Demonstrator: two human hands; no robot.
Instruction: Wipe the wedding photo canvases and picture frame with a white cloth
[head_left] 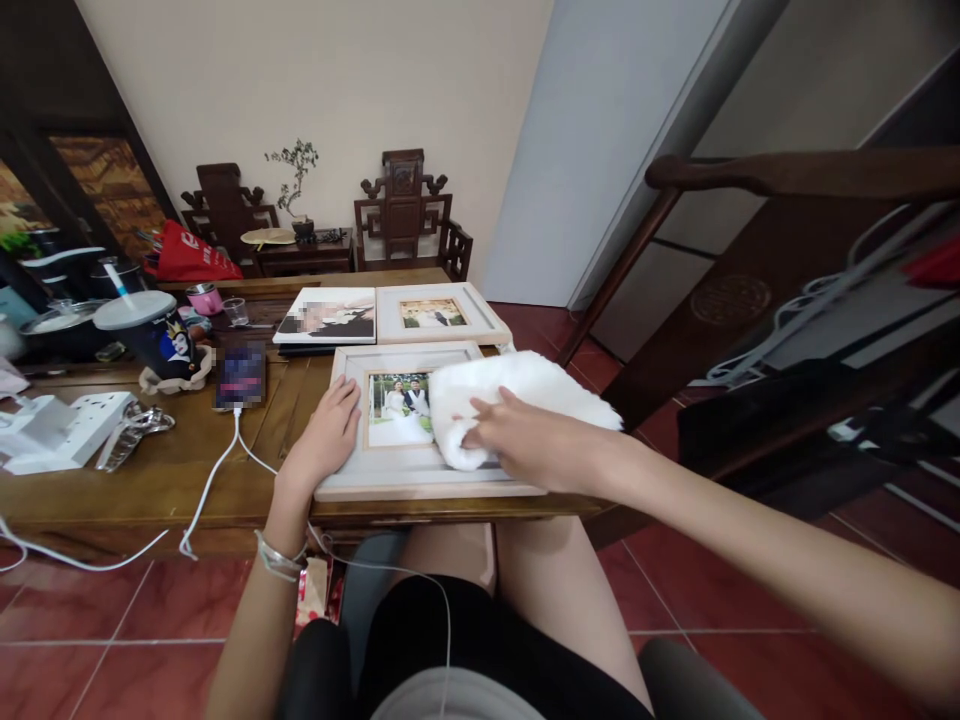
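A framed photo (397,405) with a pale wooden frame lies flat near the table's front edge; its picture shows two people outdoors. My left hand (330,428) rests on the frame's left side, fingers stretched out. On the frame's right half sits a fluffy white cloth (525,385), which covers that part and hangs past the right edge. My right hand (506,430) grips the cloth's near side, with some fingers sunk in its folds.
Behind lie another framed photo (442,312) and a photo album (326,316). To the left are a charging phone (240,376), a lidded cup (154,335), a power strip (75,430) and a white cable (214,490). A wooden chair (720,290) stands at right.
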